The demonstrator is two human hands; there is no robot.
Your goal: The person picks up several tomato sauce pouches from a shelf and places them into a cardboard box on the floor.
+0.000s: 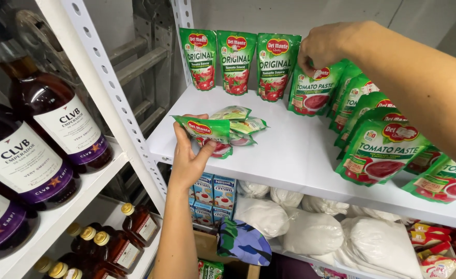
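Left hand (pixel 189 155), centre frame, pinches a stack of green sauce pouches (pixel 223 132) on the white shelf (pixel 290 155); right hand (pixel 323 46), upper right, fingers pinching the top of a tomato paste pouch (pixel 310 93).

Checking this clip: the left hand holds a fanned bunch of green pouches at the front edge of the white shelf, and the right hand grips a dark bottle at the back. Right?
Not quite. In the head view the right hand pinches the top of a green tomato paste pouch at the back of the white shelf, not a bottle. The left hand does hold the fanned bunch of green pouches at the front edge.
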